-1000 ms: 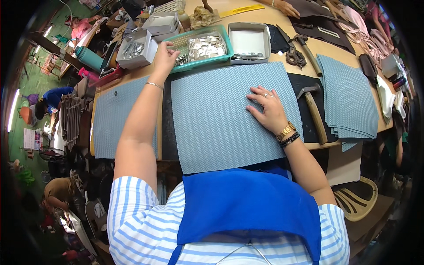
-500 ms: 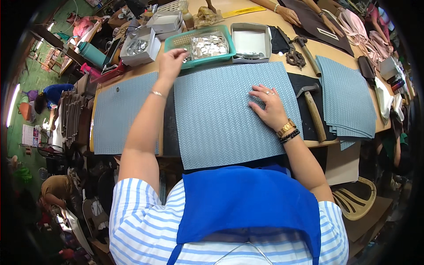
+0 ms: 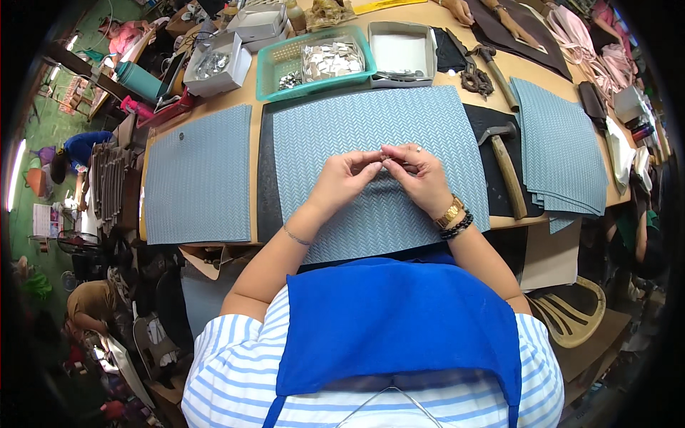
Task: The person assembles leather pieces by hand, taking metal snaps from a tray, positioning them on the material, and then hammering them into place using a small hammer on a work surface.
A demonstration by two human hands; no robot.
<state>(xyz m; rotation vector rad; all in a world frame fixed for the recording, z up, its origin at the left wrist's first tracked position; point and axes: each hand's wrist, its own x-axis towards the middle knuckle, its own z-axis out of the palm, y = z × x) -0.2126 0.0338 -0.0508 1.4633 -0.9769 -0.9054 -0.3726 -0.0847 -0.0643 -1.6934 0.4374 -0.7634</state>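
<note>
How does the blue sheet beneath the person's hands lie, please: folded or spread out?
Spread out: the blue sheet lies flat beneath the left hand and right hand, its opposite sides well apart and no fold showing.

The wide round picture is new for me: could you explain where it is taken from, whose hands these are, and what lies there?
No robot here: these are a person's bare left hand and right hand. A fisheye camera on that person's head looks down, so edges bend. On the table, a blue patterned sheet lies beneath the hands. Beyond it stands a green basket of small pieces. Right of the sheet lie a hammer and a stack of similar sheets. The fingertips meet and seem to pinch something tiny, too small to identify.
</note>
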